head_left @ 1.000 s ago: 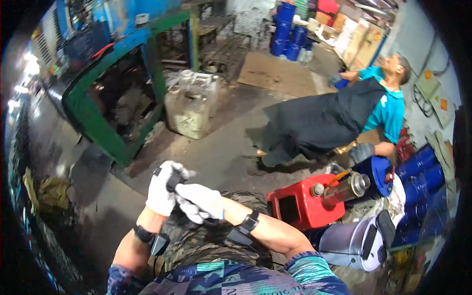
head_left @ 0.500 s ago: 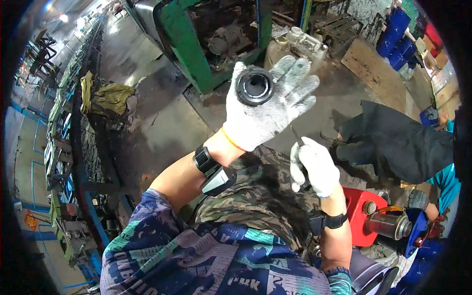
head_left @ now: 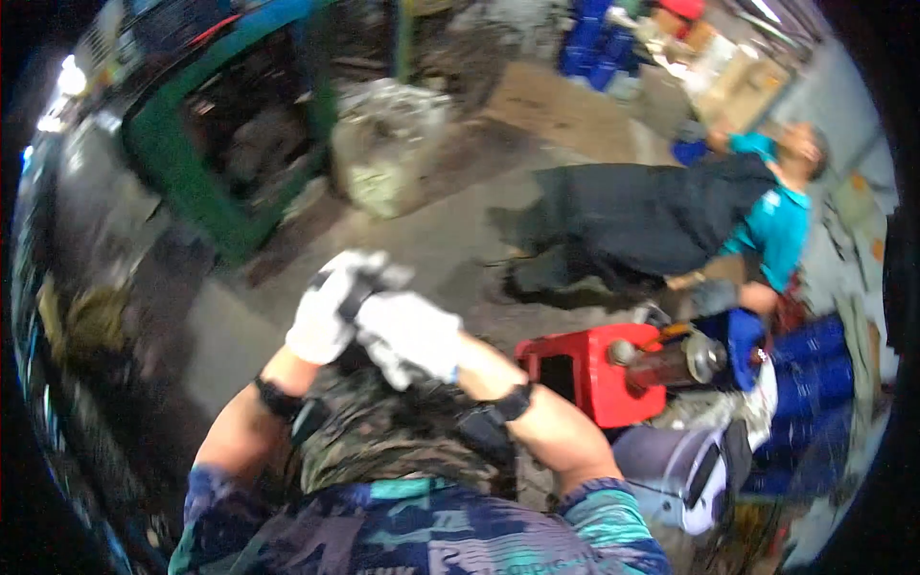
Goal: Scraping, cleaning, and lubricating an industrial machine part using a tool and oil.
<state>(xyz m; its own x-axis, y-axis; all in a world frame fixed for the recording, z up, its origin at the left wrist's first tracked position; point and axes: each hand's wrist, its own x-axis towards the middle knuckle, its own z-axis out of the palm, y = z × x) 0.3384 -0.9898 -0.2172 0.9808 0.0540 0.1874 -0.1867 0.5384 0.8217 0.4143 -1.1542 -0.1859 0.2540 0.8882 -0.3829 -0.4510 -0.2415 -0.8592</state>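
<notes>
So the left hand (head_left: 319, 321) had closed around the black ring-shaped part (head_left: 357, 293), left of the red canister (head_left: 618, 388). Right hand (head_left: 414, 335) was up against it, grip too blurry to tell. Cloudy jug (head_left: 377, 187) stood beyond-left of the canister, contents unclear. Half a second earlier, that left palm was spread open.

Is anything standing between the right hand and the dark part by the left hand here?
Nothing visible does: the right hand is close up against the dark part, with the left hand on its other side. Blur hides exactly where they touch.
</notes>
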